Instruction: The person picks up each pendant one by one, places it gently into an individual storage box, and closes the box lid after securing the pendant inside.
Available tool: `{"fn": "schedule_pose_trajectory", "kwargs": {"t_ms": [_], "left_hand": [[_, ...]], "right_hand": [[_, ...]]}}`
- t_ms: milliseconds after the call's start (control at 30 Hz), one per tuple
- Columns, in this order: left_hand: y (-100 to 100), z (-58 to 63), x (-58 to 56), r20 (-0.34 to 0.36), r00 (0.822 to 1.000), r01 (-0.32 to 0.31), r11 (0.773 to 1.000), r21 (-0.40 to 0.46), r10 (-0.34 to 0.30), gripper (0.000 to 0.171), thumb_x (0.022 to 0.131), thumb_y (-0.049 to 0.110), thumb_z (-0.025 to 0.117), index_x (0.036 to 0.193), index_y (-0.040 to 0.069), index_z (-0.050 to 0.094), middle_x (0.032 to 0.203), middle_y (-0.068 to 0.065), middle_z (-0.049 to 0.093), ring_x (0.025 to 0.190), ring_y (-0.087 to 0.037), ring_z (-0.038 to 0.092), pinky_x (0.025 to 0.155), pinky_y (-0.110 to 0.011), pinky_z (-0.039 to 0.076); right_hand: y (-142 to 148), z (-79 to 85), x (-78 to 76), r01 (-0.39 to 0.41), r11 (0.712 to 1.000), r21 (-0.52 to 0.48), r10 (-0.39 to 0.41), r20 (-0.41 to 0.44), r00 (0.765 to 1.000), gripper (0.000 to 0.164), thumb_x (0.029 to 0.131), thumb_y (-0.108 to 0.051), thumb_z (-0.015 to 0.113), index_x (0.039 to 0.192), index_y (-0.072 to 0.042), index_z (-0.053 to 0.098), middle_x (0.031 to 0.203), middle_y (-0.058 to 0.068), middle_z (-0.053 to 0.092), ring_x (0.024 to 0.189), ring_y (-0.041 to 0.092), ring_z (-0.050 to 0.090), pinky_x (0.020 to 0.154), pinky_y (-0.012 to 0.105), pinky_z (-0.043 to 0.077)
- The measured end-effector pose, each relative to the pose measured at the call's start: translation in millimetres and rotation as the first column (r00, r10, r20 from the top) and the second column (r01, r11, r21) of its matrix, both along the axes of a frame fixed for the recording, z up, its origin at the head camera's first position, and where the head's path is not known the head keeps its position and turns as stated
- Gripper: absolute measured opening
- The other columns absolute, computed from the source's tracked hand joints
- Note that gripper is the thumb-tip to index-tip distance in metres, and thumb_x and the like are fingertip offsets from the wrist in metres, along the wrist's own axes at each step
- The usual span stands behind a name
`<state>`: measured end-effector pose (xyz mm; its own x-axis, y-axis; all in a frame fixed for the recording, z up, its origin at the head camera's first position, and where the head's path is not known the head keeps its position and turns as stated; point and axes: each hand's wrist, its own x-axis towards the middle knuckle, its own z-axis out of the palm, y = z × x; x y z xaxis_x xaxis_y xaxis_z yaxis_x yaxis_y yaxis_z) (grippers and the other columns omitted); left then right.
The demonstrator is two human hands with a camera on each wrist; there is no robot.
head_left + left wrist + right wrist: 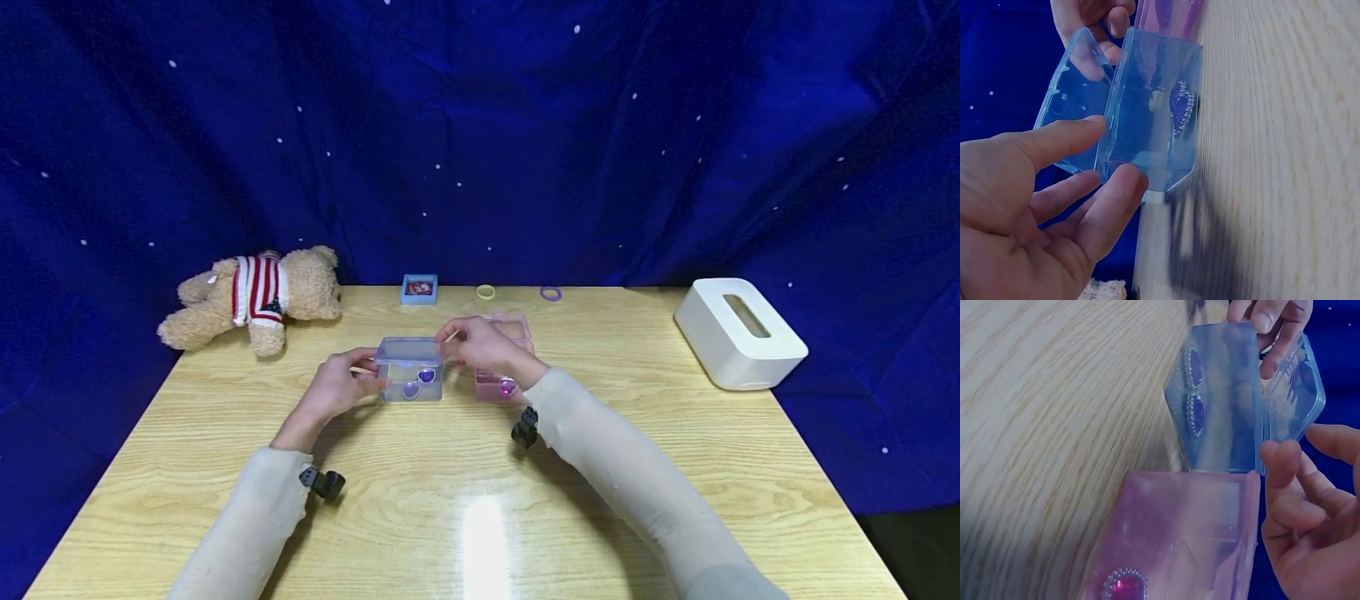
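Observation:
A translucent blue plastic box (410,382) stands on the table, its hinged lid (409,350) partly raised. Two purple heart gems (1196,414) edged with small beads decorate its front. My left hand (339,386) holds the box's left end, thumb toward the front and fingers (1116,200) at the corner and lid edge. At the opposite end, my right hand (483,343) has bent fingertips on the lid's right edge. Behind the right hand and wrist is a translucent pink box (1179,519) with its lid up and a pink gem (507,386) on the front; part of it is hidden.
A teddy bear (255,300) in a striped top lies at the back left. Along the back edge are a small light-blue tray (420,301), a yellow ring (485,287) and a purple ring (551,288). A white tissue box (738,337) stands at the right.

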<state>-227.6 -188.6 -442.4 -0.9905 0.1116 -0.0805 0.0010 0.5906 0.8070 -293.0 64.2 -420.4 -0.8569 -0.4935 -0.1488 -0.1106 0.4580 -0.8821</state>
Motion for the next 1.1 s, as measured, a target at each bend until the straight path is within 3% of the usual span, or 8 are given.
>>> {"fn": "schedule_pose_trajectory", "kwargs": {"t_ms": [200, 267, 467, 600, 767, 1100], "left_hand": [[-1.6, 0.5, 0.8, 0.021, 1.000, 0.013, 0.999, 0.042, -0.014, 0.065, 0.090, 0.016, 0.074, 0.145, -0.002, 0.046, 0.130, -0.026, 0.062, 0.110, -0.037, 0.066, 0.084, -0.031, 0.057], [-2.4, 0.7, 1.4, 0.033, 0.999, 0.021, 0.997, 0.068, -0.024, 0.066, 0.090, 0.014, 0.072, 0.148, -0.001, 0.043, 0.132, -0.027, 0.060, 0.111, -0.036, 0.066, 0.086, -0.030, 0.056], [-4.6, 1.1, 2.4, 0.033, 0.997, 0.067, 0.992, 0.106, -0.071, 0.065, 0.093, 0.012, 0.068, 0.150, -0.001, 0.039, 0.133, -0.028, 0.059, 0.114, -0.038, 0.066, 0.089, -0.033, 0.056], [-6.0, 0.4, 1.8, 0.031, 0.996, 0.077, 0.991, 0.106, -0.081, 0.060, 0.095, 0.013, 0.065, 0.149, 0.000, 0.041, 0.133, -0.028, 0.059, 0.114, -0.037, 0.066, 0.090, -0.034, 0.058], [-6.1, 1.6, 0.3, 0.040, 0.997, 0.061, 0.993, 0.103, -0.066, 0.058, 0.096, 0.014, 0.064, 0.149, 0.001, 0.042, 0.134, -0.027, 0.059, 0.111, -0.033, 0.065, 0.089, -0.033, 0.059], [-4.2, 2.9, 1.3, 0.033, 0.998, 0.044, 0.997, 0.070, -0.047, 0.058, 0.096, 0.015, 0.066, 0.148, 0.002, 0.044, 0.132, -0.027, 0.060, 0.111, -0.035, 0.066, 0.087, -0.032, 0.057]], "right_hand": [[-1.7, -0.1, 1.2, -0.009, 0.994, 0.109, 0.020, -0.097, 0.995, 0.021, 0.097, -0.016, 0.064, 0.115, -0.007, 0.067, 0.092, 0.010, 0.067, 0.083, 0.041, 0.067, 0.059, 0.025, 0.049], [-2.3, -1.4, 1.6, -0.013, 0.989, 0.149, 0.034, -0.135, 0.990, 0.021, 0.096, -0.016, 0.064, 0.115, -0.007, 0.067, 0.093, 0.009, 0.068, 0.079, 0.035, 0.067, 0.056, 0.021, 0.047], [-4.0, -4.7, 3.2, -0.020, 0.964, 0.265, 0.089, -0.249, 0.964, 0.028, 0.089, -0.016, 0.072, 0.115, -0.008, 0.068, 0.099, 0.005, 0.073, 0.084, 0.015, 0.063, 0.073, 0.025, 0.051], [-7.4, -5.3, 5.0, -0.011, 0.950, 0.312, 0.103, -0.278, 0.955, 0.032, 0.088, -0.020, 0.075, 0.117, -0.009, 0.067, 0.103, 0.005, 0.074, 0.094, 0.020, 0.066, 0.087, 0.033, 0.052], [-9.3, -6.5, 5.3, 0.004, 0.942, 0.336, 0.102, -0.296, 0.950, 0.033, 0.087, -0.022, 0.076, 0.117, -0.011, 0.067, 0.103, 0.004, 0.074, 0.100, 0.023, 0.066, 0.096, 0.038, 0.050], [-8.8, -6.0, 6.2, 0.011, 0.943, 0.333, 0.095, -0.300, 0.949, 0.032, 0.086, -0.022, 0.078, 0.115, -0.013, 0.068, 0.102, 0.003, 0.075, 0.102, 0.024, 0.066, 0.099, 0.038, 0.049]]}}
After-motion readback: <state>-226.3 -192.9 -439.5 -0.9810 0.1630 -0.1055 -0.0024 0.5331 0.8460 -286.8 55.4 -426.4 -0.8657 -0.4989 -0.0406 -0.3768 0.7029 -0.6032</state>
